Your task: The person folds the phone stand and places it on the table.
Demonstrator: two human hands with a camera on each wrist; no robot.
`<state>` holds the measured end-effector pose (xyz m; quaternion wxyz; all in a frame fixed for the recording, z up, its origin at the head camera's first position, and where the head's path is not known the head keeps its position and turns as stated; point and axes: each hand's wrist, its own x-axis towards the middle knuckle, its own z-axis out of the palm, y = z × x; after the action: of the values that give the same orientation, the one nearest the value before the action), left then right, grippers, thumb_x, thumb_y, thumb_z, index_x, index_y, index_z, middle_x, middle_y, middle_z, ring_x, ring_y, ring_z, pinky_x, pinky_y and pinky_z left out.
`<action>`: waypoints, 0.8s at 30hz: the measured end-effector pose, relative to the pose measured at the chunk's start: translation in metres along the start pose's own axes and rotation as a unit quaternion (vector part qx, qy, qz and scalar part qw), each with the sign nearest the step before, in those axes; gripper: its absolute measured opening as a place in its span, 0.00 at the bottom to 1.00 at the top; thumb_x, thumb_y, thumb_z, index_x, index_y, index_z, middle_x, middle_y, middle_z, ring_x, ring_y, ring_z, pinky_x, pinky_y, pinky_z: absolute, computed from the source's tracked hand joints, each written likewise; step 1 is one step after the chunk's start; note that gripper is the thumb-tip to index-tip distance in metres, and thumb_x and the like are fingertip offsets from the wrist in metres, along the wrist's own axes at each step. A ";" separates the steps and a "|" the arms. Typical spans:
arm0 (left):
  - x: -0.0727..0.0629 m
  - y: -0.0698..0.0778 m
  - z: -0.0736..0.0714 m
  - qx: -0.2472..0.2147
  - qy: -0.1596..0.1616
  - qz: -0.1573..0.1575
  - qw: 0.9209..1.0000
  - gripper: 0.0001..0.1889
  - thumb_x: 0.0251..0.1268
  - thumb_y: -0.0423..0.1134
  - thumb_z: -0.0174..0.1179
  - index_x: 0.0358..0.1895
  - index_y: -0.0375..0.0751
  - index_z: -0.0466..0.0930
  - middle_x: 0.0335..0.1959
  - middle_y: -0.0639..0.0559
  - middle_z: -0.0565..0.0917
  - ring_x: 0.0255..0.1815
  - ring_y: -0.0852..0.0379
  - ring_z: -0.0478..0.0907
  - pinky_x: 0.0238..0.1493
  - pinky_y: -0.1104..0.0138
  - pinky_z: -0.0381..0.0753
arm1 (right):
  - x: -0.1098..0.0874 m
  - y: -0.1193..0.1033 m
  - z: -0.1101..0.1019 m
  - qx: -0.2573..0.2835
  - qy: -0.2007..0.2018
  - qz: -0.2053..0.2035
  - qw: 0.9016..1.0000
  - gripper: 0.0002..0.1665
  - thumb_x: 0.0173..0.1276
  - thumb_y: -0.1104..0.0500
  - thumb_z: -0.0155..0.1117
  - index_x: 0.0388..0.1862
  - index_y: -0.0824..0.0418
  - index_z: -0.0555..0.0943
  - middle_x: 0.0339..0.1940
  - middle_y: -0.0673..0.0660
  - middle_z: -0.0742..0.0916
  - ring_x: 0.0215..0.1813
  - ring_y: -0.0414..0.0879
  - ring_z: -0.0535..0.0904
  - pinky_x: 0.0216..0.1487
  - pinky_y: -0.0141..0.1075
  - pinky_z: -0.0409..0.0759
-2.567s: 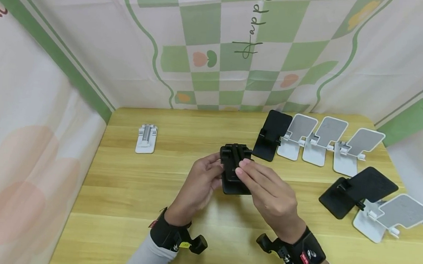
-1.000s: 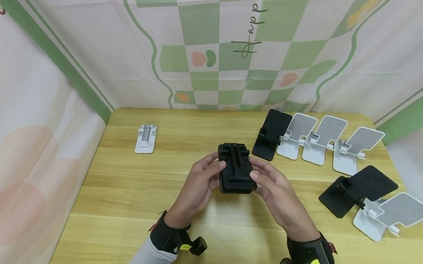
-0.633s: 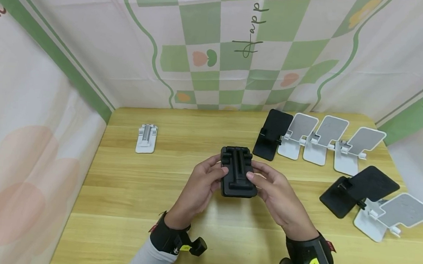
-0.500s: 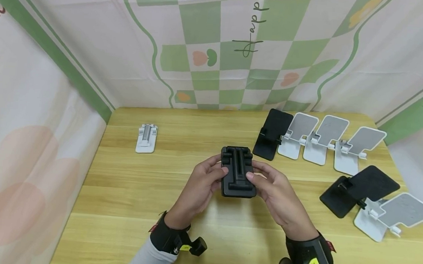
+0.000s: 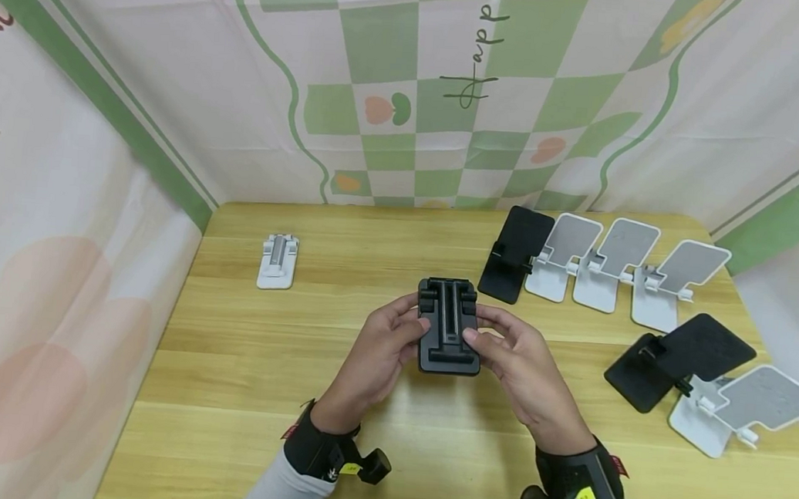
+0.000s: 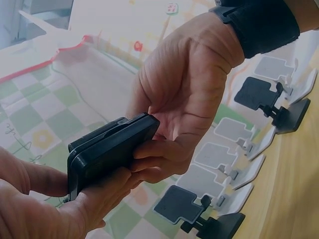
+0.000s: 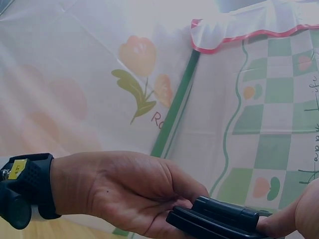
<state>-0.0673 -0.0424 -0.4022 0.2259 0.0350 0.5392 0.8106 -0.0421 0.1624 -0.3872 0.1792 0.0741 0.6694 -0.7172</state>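
A folded black phone stand [image 5: 449, 346] is held up off the table between both hands, its hinge end pointing away. My left hand [image 5: 382, 349] grips its left edge, thumb on the upper face and fingers underneath. On the opposite edge my right hand [image 5: 520, 366] holds it the same way. From the left wrist view the folded stand [image 6: 112, 149] is seen from its side, with fingers under it. The right wrist view shows only part of the stand [image 7: 214, 219] at the bottom edge.
A folded white phone stand [image 5: 276, 262] lies at the table's left. Unfolded stands line the right: a black one [image 5: 514, 254], several white ones [image 5: 595, 282] beside it, then another black one [image 5: 677, 362] and a white one [image 5: 743, 405] nearer. Curtains surround the wooden table [image 5: 259, 363].
My right hand has shifted from fingertips on top of the stand to gripping its right edge. The stand has since turned slightly and come a little nearer. Other stands have not moved.
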 end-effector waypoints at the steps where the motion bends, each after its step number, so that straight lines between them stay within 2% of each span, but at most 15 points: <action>1: 0.000 0.000 0.000 0.001 0.001 -0.001 1.000 0.28 0.78 0.29 0.48 0.78 0.32 0.57 0.68 0.31 0.76 0.55 0.56 0.85 0.53 0.67 0.87 | 0.000 0.000 0.000 -0.001 0.000 0.000 1.000 0.36 0.77 0.56 0.63 0.76 0.69 0.63 0.63 0.62 0.75 0.52 0.39 0.83 0.54 0.29 0.84; 10: 0.001 -0.001 -0.002 0.006 0.004 -0.006 1.000 0.28 0.78 0.30 0.48 0.78 0.32 0.57 0.69 0.32 0.76 0.59 0.52 0.83 0.55 0.66 0.87 | 0.003 0.001 0.001 -0.004 0.008 0.003 1.000 0.36 0.76 0.57 0.63 0.76 0.68 0.63 0.64 0.63 0.76 0.51 0.38 0.83 0.55 0.29 0.85; 16: -0.001 -0.002 -0.014 0.011 0.020 -0.020 1.000 0.27 0.78 0.32 0.49 0.77 0.33 0.61 0.67 0.32 0.77 0.54 0.58 0.83 0.52 0.70 0.85 | 0.019 -0.001 0.007 -0.053 0.037 0.010 0.998 0.37 0.78 0.55 0.61 0.79 0.65 0.61 0.73 0.62 0.72 0.59 0.42 0.79 0.55 0.27 0.82; 18: -0.003 -0.001 -0.020 0.017 0.039 -0.023 0.999 0.27 0.77 0.32 0.50 0.77 0.34 0.62 0.67 0.34 0.77 0.56 0.57 0.83 0.55 0.68 0.84 | 0.029 -0.001 0.009 -0.070 0.049 0.010 0.996 0.37 0.78 0.55 0.61 0.79 0.64 0.61 0.75 0.60 0.70 0.62 0.44 0.77 0.55 0.27 0.81; 21: -0.006 0.001 -0.030 0.025 0.080 -0.014 0.996 0.28 0.76 0.33 0.50 0.77 0.36 0.62 0.71 0.39 0.75 0.67 0.52 0.78 0.69 0.61 0.78 | 0.048 0.001 0.015 -0.081 0.057 0.009 0.995 0.37 0.77 0.55 0.63 0.78 0.63 0.63 0.74 0.59 0.71 0.64 0.48 0.77 0.55 0.28 0.82; 24: -0.011 0.003 -0.039 0.018 0.133 0.020 0.991 0.29 0.75 0.33 0.50 0.77 0.35 0.60 0.76 0.41 0.69 0.77 0.47 0.68 0.79 0.53 0.66 | 0.071 0.006 0.027 -0.083 0.053 0.013 0.995 0.35 0.76 0.56 0.63 0.77 0.62 0.65 0.70 0.60 0.74 0.61 0.49 0.79 0.55 0.32 0.85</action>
<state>-0.0704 -0.0816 -0.4134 0.1355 -0.0584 0.5784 0.8023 -0.1023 0.1245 -0.4148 0.1584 0.1054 0.7343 -0.6517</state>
